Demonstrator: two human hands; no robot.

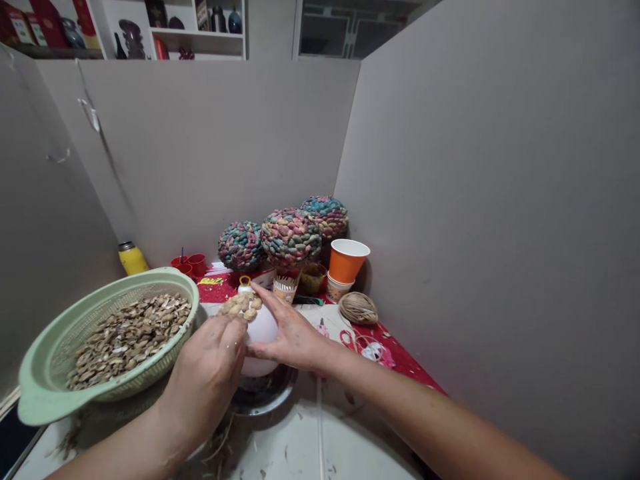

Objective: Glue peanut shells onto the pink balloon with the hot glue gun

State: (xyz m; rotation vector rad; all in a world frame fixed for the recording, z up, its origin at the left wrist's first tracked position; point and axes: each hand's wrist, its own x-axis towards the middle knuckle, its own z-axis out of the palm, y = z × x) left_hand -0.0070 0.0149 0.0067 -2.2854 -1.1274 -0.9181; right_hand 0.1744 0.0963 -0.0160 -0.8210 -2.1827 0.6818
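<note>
A white ball (263, 328) sits over a dark metal bowl (267, 405), its upper left covered with tan shell pieces (241, 304). My right hand (290, 333) rests against the ball's right side, thumb and fingers spread around it. On the left, my left hand (215, 353) has its fingers closed at the ball's left side, near the lowest shells; what they pinch, if anything, is hidden. A green colander (45, 367) filled with shells (130, 337) stands left of my left hand.
Three multicoloured balls (291, 237) stand at the back, beside an orange cup (346, 261). Twine (358, 308) and red scissors (348, 340) lie right of my hands. A yellow bottle (132, 259) and red cups (197, 265) are behind the colander. Grey panels (200, 147) enclose the table.
</note>
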